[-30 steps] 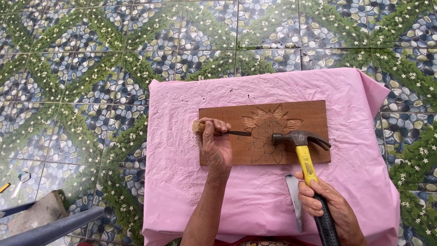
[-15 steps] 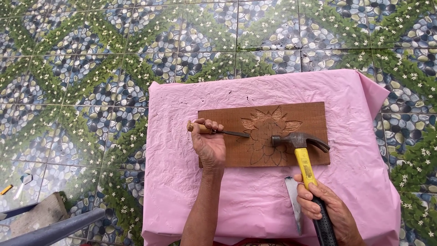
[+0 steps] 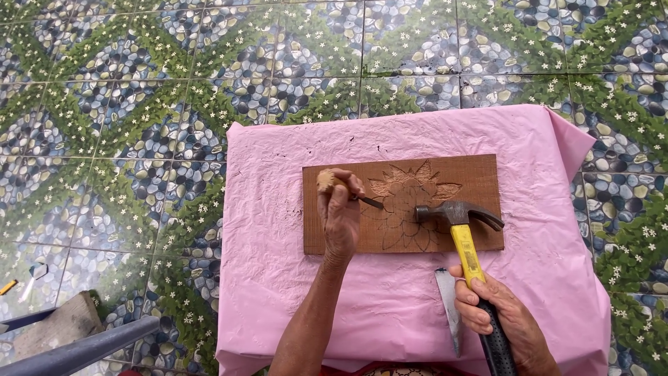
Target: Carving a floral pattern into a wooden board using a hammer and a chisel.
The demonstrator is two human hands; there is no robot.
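Head view, looking straight down on a small table draped in pink cloth point(image 3: 278, 278), set on a floor of pebble-patterned tiles point(image 3: 139, 104). Centred on the cloth, a brown wooden board point(image 3: 473, 174) with a flower carving point(image 3: 407, 205) partly cut into it. Left hand point(image 3: 339, 212) resting on the board, fingers closed around a wooden-handled chisel point(image 3: 334, 184), blade angled right into the flower's left petals. Right hand point(image 3: 501, 320) near the table's front edge, fingers wrapped tight on the black grip of a yellow-handled claw hammer point(image 3: 463, 230), steel head hovering over the carving's right side, apart from the chisel handle. On the cloth just beside the right hand, a flat metal blade point(image 3: 449, 306). Likely step: carving a petal outline, chisel placed. Next move probably calling for the hammer head swung left onto the chisel's butt, chisel angle held steady
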